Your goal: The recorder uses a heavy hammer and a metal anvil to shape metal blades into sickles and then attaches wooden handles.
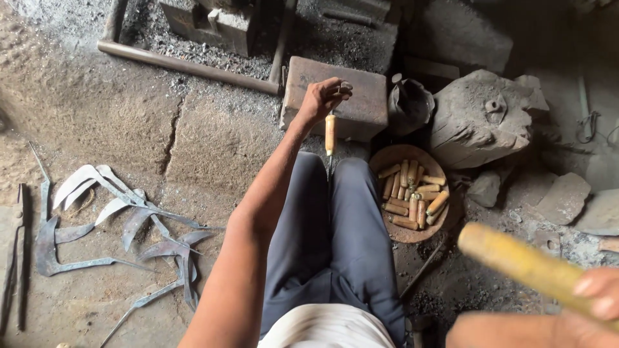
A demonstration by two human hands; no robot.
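The left hand [324, 96] grips a wooden handle [330, 134] vertically against the iron block [338, 96] at 12 o'clock, while the right hand [596, 296], at 4 o'clock, clasps a yellow shaft [516, 258].

Two hands are showing: the left hand [324, 96] is pinching one small wooden handle [330, 134], and the right hand [596, 298] is gripping one yellow stick [516, 259]. Just right of the left hand's grip and below it, one round bowl [400, 233] is holding about fifteen more wooden handles [412, 193]; some are overlapping, so the count is rough. Well left of that grip, roughly eight curved blades [122, 222] are lying on the ground. One iron block [361, 96] is sitting directly under the grip.
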